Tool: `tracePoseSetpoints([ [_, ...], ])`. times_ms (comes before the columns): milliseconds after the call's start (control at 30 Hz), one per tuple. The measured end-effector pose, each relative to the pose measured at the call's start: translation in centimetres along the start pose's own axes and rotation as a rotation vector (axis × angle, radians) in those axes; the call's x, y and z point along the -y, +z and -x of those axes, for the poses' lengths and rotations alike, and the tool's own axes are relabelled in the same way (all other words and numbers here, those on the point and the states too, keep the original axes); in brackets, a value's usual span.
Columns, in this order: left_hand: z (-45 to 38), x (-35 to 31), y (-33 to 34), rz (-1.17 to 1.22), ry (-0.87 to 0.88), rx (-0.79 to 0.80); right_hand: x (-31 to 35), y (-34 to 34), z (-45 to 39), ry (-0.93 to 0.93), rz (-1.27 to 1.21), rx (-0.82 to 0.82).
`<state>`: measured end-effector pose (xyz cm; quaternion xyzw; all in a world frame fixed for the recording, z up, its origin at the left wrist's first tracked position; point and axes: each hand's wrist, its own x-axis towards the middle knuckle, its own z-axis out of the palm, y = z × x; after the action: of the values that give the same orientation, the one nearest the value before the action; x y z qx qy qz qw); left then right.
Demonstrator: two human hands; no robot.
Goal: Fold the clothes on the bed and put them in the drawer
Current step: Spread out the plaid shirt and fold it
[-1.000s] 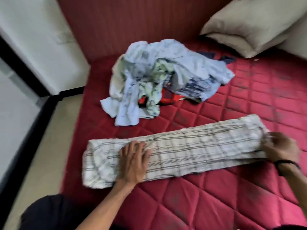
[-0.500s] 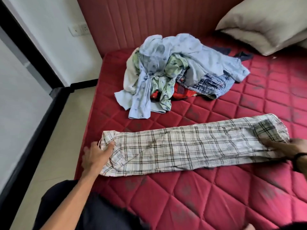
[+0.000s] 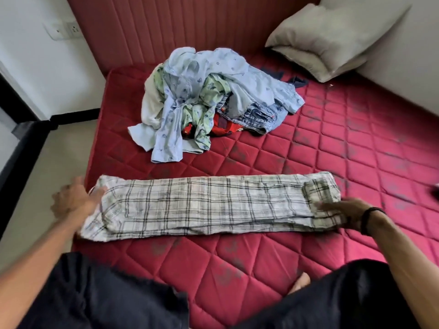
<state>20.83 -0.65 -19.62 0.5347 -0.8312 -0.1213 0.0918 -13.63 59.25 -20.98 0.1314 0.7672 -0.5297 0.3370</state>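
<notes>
Two hands bracket the plaid shirt (image 3: pixel 209 205), a long strip on the bed (image 3: pixel 356 143): left hand (image 3: pixel 73 200) blurred, grip unclear; right hand (image 3: pixel 344 210) fingers flat on its end, likely readying the next fold.

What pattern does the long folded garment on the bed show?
A dark plaid check on white, clearest in the head view: folded garment.
</notes>
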Motion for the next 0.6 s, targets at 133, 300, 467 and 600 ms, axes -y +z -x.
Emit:
tracePoseSetpoints([
  [133,8.1,-8.2,3.6,0.313,0.580,-0.111,1.3,1.4,0.8,-0.120,0.142,-0.142],
  [300,21.9,-23.1,8.8,0.448,0.969,0.154,2.0,1.6,1.0,-0.308,0.359,-0.316],
  [467,28.8,-31.5,14.3,0.423,0.945,0.483,1.5,2.5,2.6,-0.520,0.335,-0.482],
  [600,28.5,-34.3,12.1,0.948,0.538,1.174,2.1,6.9,5.6,-0.795,0.405,-0.556],
])
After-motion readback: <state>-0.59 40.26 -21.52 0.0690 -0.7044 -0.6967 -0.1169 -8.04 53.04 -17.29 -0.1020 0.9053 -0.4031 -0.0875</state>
